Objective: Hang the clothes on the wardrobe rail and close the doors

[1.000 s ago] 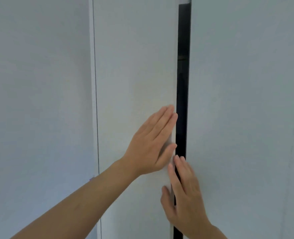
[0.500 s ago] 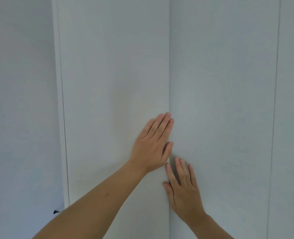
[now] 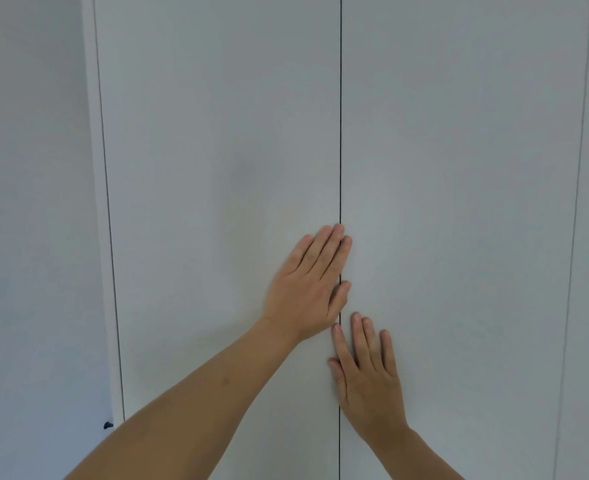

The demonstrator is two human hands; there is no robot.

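Two plain white wardrobe doors fill the view, the left door (image 3: 217, 168) and the right door (image 3: 459, 168), meeting at a thin dark seam down the middle. My left hand (image 3: 307, 289) lies flat on the left door, fingertips reaching the seam. Lower down, my right hand (image 3: 365, 372) rests flat on the right door beside the seam, thumb at the line. Neither hand holds anything. The clothes and the rail are hidden behind the doors.
A white wall (image 3: 30, 237) stands to the left of the wardrobe's side panel (image 3: 102, 237). A small dark object (image 3: 108, 425) pokes out at that panel's lower left. Another door seam (image 3: 577, 202) runs down the right side.
A second ago a dark gap showed between the doors; it has closed to a thin line. Both hands stay flat on the doors, and the view has shifted to face them squarely.
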